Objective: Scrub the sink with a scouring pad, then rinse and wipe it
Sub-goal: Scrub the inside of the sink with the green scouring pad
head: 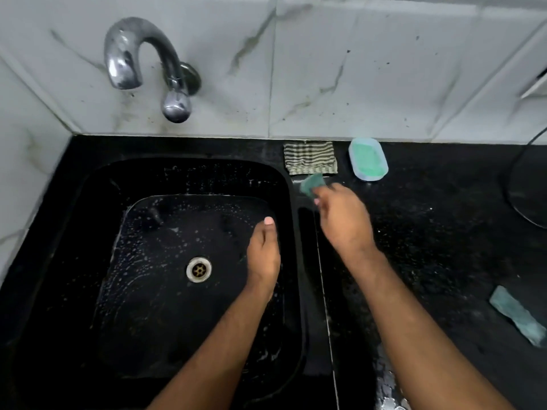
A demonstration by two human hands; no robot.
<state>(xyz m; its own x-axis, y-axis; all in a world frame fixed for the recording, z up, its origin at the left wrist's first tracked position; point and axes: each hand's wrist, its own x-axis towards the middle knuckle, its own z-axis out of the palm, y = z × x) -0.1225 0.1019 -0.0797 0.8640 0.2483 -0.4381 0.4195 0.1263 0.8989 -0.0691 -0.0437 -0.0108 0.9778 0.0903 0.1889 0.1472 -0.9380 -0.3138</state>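
Right hand (343, 220) pinches the small green scouring pad (310, 184) over the black stone counter's (444, 232) back edge, beside the sudsy black sink (97, 184). Left hand (263, 255) hangs relaxed and empty, seemingly inside the basin. Best to park the pad near the striped folded cloth (309, 156), then rinse.

White marble-look wall tiles (355, 69) with grey veins and dark specks rise behind the desk; a second tiled wall (26, 143) meets them at the left corner; grout lines run upright between the tiles; a curved chrome tap (139, 51), dull and spotted, juts from the back wall; the desk (444, 232) is black speckled stone, wet in patches; a dark cable (515, 161) loops along its right edge; the light is dim and even.
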